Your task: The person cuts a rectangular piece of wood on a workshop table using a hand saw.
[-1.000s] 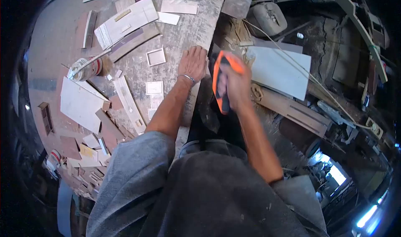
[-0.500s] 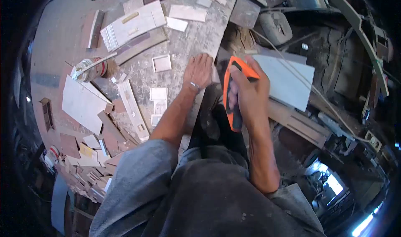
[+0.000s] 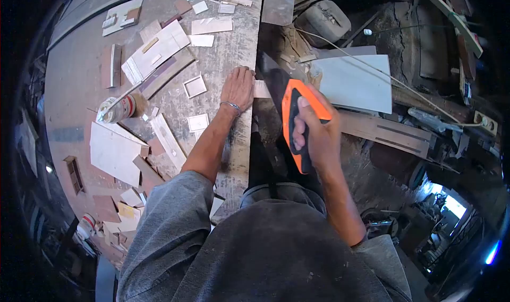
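Note:
My left hand presses down at the table's edge, fingers close together over a small pale wood piece. Most of that piece is hidden under the palm; its end juts out past the edge. In my right hand is a handsaw, gripped by its orange and black handle. The dark blade points up and away from me, overlapping the jutting end of the wood piece in this view. A small square wooden frame lies left of my left hand.
Wood offcuts and panels are strewn over the worktable. A glue-smeared tub with a stick stands at left. Right of the table are a white board, a grey canister, a cord and a slotted plank.
The view has shifted. The saw's blade now shows beyond the handle, beside the table edge, and the wood piece's end is visible past my left hand.

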Motion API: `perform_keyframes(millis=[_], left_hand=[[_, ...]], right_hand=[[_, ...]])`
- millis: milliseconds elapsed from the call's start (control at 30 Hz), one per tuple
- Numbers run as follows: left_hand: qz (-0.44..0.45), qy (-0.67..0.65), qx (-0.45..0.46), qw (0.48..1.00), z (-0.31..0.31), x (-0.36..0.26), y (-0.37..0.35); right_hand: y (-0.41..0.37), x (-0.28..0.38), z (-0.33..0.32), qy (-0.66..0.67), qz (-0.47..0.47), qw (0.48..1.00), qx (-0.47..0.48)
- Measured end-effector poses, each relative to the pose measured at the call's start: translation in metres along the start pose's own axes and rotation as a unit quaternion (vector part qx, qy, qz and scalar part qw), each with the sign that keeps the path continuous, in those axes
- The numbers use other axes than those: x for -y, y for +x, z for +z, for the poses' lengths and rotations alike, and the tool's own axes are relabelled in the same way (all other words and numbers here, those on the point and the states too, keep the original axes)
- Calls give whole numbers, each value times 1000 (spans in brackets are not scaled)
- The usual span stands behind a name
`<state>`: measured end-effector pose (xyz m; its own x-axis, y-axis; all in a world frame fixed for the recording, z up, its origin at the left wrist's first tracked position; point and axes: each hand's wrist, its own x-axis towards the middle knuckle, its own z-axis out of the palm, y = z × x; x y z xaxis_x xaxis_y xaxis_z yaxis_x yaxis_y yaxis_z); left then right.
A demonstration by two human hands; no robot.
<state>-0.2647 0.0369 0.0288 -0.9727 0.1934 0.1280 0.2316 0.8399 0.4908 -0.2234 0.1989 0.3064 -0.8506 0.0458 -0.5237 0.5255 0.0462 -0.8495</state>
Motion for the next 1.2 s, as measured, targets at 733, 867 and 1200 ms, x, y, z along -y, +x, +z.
perform_keyframes(millis=[733, 867, 1200], left_hand=[[-32, -12, -11, 999, 0, -2, 2], [-35, 21, 9, 999, -1, -2, 3], [-43, 12, 9, 999, 1, -1, 2]], right_hand=[[-51, -100, 26, -87, -80, 993, 17], [-55, -121, 28, -162, -197, 967, 18], [-21, -98, 33, -97, -26, 995, 14]])
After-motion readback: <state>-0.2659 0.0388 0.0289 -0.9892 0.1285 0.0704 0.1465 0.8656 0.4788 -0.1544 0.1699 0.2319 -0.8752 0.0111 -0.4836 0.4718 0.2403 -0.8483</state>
